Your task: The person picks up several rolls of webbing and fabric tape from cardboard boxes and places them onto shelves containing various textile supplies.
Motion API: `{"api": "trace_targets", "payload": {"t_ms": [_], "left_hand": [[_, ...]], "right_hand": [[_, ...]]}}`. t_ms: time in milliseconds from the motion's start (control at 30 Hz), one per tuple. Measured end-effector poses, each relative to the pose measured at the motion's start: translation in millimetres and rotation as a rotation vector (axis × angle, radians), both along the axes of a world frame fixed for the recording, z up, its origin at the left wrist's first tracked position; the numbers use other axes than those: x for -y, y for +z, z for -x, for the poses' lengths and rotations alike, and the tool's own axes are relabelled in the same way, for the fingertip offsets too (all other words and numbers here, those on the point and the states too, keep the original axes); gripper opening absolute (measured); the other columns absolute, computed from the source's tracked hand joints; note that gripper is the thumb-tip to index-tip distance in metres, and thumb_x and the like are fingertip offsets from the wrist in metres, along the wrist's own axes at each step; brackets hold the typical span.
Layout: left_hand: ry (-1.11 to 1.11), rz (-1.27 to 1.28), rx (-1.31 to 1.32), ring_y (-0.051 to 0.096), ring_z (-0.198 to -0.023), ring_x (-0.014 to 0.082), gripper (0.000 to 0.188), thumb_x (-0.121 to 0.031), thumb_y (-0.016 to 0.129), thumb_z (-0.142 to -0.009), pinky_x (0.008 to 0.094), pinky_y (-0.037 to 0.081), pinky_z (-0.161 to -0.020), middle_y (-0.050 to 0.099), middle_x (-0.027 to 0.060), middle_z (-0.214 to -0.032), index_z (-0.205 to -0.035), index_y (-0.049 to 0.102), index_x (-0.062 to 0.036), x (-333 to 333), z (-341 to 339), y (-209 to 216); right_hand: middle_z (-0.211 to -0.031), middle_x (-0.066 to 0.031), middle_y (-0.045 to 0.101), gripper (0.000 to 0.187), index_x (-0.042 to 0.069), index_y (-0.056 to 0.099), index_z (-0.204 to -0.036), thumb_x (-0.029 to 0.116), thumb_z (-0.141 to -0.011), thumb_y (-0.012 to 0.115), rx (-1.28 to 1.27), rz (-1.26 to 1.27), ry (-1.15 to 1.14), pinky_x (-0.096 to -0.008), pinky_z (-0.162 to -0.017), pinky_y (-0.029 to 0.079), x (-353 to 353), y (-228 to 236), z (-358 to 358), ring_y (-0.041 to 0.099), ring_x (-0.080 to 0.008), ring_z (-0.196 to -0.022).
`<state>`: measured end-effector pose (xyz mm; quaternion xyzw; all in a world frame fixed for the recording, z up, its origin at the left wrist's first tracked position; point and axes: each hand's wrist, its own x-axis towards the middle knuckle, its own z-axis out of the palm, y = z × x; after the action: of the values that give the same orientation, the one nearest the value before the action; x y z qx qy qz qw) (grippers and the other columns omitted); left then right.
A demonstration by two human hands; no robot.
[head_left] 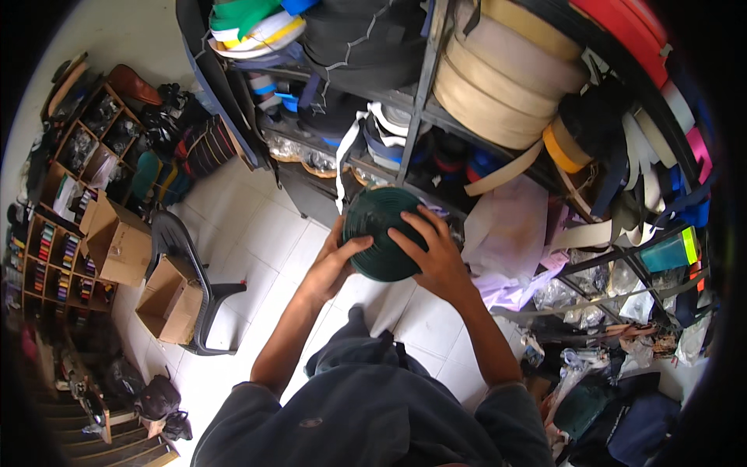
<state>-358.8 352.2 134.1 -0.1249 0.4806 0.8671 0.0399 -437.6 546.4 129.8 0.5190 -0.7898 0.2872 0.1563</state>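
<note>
A round, dark green roll of webbing strap is held up in front of me, its coiled flat side turned upward. My left hand grips its left edge, with the thumb lying over the coils. On the other side my right hand clasps the rim, its fingers spread across the top face. The fingers beneath the roll are hidden. Just behind it, a narrow white strap dangles from the metal shelf.
Ahead, a metal rack carries big beige rolls and black rolls. A black plastic chair stands at left with a cardboard box on it. Wooden cubbyholes line the left. Plastic bags and fabric crowd the right.
</note>
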Motion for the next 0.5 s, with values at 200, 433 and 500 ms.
{"api": "trace_targets", "payload": {"t_ms": [200,433,500], "left_hand": [[0.051,-0.015,-0.065,0.056,-0.108,0.0230,0.070,-0.020,0.067,-0.080,0.0371,0.051,-0.085,0.051,0.0124,-0.121,-0.137,0.029,-0.0056,15.8,1.1,11.4],[0.076,0.040,-0.158,0.053,-0.110,0.0236,0.069,-0.027,0.066,-0.081,0.0370,0.048,-0.086,0.049,0.0136,-0.122,-0.134,0.030,-0.0042,70.7,11.3,38.8],[0.070,0.061,-0.179,0.053,-0.111,0.0232,0.069,-0.028,0.066,-0.082,0.0370,0.048,-0.087,0.049,0.0140,-0.122,-0.134,0.029,-0.0036,94.8,14.6,48.1]], "right_hand": [[-0.131,-0.0142,0.046,0.071,0.012,0.055,-0.122,-0.003,-0.054,0.069,-0.083,0.068,-0.002,-0.0491,-0.101,0.038,18.6,20.9,0.8,0.041,-0.0387,-0.123],[-0.125,-0.0155,0.051,0.060,0.006,0.060,-0.115,-0.003,-0.056,0.063,-0.242,0.236,-0.011,-0.0490,-0.095,0.044,76.1,32.8,15.3,0.048,-0.0389,-0.117],[-0.125,-0.0156,0.051,0.060,0.006,0.060,-0.115,-0.003,-0.056,0.063,-0.278,0.257,0.004,-0.0488,-0.094,0.044,100.2,40.8,20.5,0.048,-0.0388,-0.118]]}}
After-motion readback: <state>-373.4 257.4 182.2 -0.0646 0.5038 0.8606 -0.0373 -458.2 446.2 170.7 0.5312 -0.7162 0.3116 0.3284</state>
